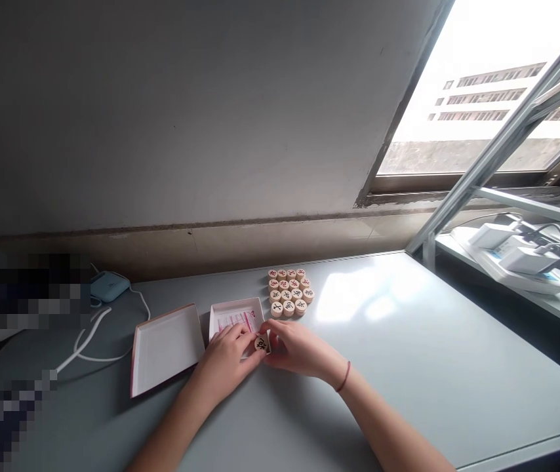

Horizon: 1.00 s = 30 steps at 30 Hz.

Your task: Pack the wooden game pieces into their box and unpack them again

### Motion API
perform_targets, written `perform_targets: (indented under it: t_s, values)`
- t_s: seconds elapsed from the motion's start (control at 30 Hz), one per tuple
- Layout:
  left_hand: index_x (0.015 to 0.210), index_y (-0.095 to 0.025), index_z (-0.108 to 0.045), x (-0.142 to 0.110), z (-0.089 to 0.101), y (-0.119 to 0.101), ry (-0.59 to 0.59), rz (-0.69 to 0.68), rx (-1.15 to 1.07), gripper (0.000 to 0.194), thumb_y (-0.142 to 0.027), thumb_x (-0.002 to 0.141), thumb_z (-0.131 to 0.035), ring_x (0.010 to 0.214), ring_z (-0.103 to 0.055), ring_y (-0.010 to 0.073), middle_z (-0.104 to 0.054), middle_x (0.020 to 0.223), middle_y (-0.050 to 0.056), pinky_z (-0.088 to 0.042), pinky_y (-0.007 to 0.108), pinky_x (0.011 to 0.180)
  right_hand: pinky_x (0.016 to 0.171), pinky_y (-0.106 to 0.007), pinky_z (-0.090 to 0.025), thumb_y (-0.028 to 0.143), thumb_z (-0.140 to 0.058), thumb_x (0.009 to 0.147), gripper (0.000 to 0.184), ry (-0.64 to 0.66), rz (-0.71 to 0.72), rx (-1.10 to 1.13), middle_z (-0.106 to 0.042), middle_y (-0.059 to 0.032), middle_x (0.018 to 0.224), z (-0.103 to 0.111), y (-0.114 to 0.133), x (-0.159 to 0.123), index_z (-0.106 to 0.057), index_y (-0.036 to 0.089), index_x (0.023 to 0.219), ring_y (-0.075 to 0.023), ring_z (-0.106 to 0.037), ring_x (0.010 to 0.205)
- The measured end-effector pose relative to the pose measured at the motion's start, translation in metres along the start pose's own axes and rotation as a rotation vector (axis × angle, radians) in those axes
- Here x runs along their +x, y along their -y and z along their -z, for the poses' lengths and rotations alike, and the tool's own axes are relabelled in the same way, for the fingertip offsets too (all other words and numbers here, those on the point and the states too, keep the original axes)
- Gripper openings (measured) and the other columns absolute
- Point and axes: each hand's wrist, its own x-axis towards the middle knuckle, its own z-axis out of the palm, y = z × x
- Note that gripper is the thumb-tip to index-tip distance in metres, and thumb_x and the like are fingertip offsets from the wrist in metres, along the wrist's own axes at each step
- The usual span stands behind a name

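A round wooden Chinese chess piece [261, 343] with a black character lies between my two hands, at the right front corner of a small white box [235, 303]. My left hand [228, 357] reaches over the front of the box, its fingers and thumb closed about the left side of the piece. From the right, my right hand [297, 349] closes its thumb and forefinger about the other side. Anything under this piece is hidden. A sheet with pink printing [235, 320] is in the box. Behind my right hand several chess pieces [286, 295] are in rows, with red characters at the back and black nearer.
An open white lid or tray [168, 354] lies left of the box. White cables [88, 337] and a blue device [109, 286] are further left. A metal-framed shelf [506, 259] with plugged-in chargers [528, 259] stands at the right, below a window. The wall [211, 131] bounds the grey table [408, 367] behind.
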Motion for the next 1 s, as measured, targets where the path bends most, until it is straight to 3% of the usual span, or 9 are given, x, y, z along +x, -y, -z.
perform_targets:
  t_s: [0.2,0.37,0.53,0.63,0.73,0.8,0.9,1.0]
  values:
    - [0.095,-0.022,-0.062,0.002,-0.004,-0.003,-0.093,-0.001,-0.045,0.011,-0.022,0.085,-0.059,0.090,-0.061,0.0210,-0.064,0.095,0.003,-0.048,0.032,0.079,0.060,-0.023,-0.038,0.017,-0.063,0.075,0.030,-0.065,0.031,-0.009,-0.062,-0.0010,0.083,0.000,-0.002,0.001,-0.056,0.020,0.104,-0.0128,-0.052,0.068]
    - [0.089,-0.022,-0.062,0.004,-0.006,0.000,-0.217,-0.031,-0.065,0.008,-0.028,0.089,-0.056,0.083,-0.063,0.0193,-0.067,0.088,0.001,-0.047,0.032,0.076,0.056,-0.021,-0.041,0.037,-0.058,0.085,0.022,-0.081,0.015,0.222,-0.062,-0.0015,0.090,0.012,0.011,-0.003,-0.059,0.020,0.099,-0.0100,-0.050,0.064]
    - [0.099,-0.023,-0.062,0.003,-0.007,-0.001,-0.292,-0.055,-0.132,0.015,-0.033,0.090,-0.055,0.083,-0.064,0.0172,-0.068,0.089,0.001,-0.049,0.029,0.076,0.058,-0.022,-0.043,0.048,-0.052,0.089,0.031,-0.103,-0.009,0.357,-0.063,-0.0020,0.085,0.022,0.012,-0.003,-0.062,0.019,0.088,-0.0107,-0.054,0.066]
    - [0.110,-0.022,-0.061,0.003,-0.007,0.000,-0.281,-0.056,-0.104,0.022,-0.031,0.090,-0.055,0.088,-0.064,0.0188,-0.068,0.093,0.002,-0.050,0.032,0.081,0.050,-0.021,-0.040,0.056,-0.053,0.085,0.040,-0.170,-0.164,0.416,-0.060,-0.0024,0.078,0.043,-0.003,-0.011,-0.061,0.017,0.086,-0.0105,-0.054,0.060]
    - [0.108,-0.022,-0.063,0.003,-0.007,0.002,-0.246,-0.018,-0.046,0.022,-0.032,0.090,-0.054,0.092,-0.064,0.0208,-0.069,0.097,0.004,-0.051,0.035,0.083,0.045,-0.021,-0.036,0.061,-0.056,0.080,0.046,-0.253,-0.354,0.394,-0.054,-0.0004,0.066,0.070,-0.025,-0.023,-0.060,0.015,0.079,-0.0099,-0.049,0.056]
    - [0.107,-0.021,-0.065,0.002,-0.007,0.003,-0.212,0.005,-0.009,0.023,-0.033,0.090,-0.054,0.094,-0.064,0.0220,-0.068,0.100,0.005,-0.051,0.036,0.083,0.045,-0.021,-0.035,0.060,-0.059,0.078,0.045,-0.223,-0.444,0.368,-0.050,0.0007,0.062,0.082,-0.040,-0.030,-0.059,0.015,0.072,-0.0094,-0.046,0.054]
    - [0.107,-0.022,-0.066,0.001,-0.008,0.003,-0.154,0.015,0.047,0.025,-0.036,0.087,-0.059,0.094,-0.063,0.0234,-0.068,0.099,0.005,-0.051,0.037,0.083,0.045,-0.021,-0.035,0.054,-0.059,0.078,0.041,-0.118,-0.522,0.336,-0.049,0.0011,0.059,0.083,-0.056,-0.032,-0.057,0.015,0.066,-0.0086,-0.044,0.051]
    - [0.108,-0.023,-0.066,0.001,-0.009,0.001,-0.121,0.024,0.099,0.026,-0.036,0.087,-0.058,0.094,-0.062,0.0238,-0.067,0.098,0.005,-0.051,0.037,0.082,0.044,-0.022,-0.033,0.050,-0.057,0.081,0.038,-0.096,-0.561,0.260,-0.051,0.0010,0.057,0.075,-0.062,-0.027,-0.055,0.015,0.065,-0.0077,-0.042,0.046]
